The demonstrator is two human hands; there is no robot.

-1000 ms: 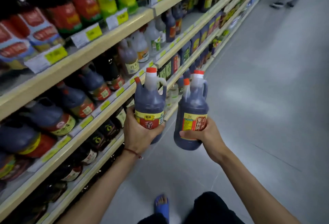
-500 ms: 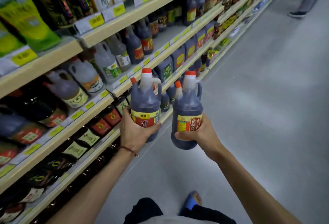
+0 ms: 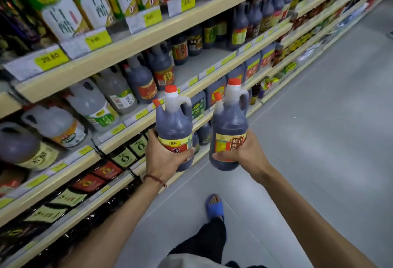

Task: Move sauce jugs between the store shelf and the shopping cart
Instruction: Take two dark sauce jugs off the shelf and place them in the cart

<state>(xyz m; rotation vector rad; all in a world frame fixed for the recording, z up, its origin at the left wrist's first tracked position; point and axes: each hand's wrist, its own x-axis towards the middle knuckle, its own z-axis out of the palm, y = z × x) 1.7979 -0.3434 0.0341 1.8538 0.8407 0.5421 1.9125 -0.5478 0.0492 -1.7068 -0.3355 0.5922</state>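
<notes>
Two forearms: reach forward from the bottom of the view, above a blue sandal point(image 3: 214, 206) on the grey floor point(image 3: 319, 140).
Left hand point(image 3: 164, 159): fingers wrapped firmly round the lower body of the left jug point(image 3: 174, 123), thumb across its label.
Right hand point(image 3: 244, 152): the same full grip low on the right jug point(image 3: 230, 123), thumb in front, the rest hidden behind it.
Jugs: both upright, long axis vertical, red caps on top, handles turned to the right; side by side and just apart, carried over the aisle floor.
Shelf point(image 3: 134, 128): lies to the left of both jugs; the left jug is nearer its edge, the right one further out in the aisle.
Bare patch point(image 3: 197, 65): open board on that same shelf, ahead and to the left, beyond a few dark jugs.
Cart: not in view.
Likely move: if these go back on the shelf, it runs forward and leftward, left hand first, with each jug kept upright to pass under the shelf above.
</notes>
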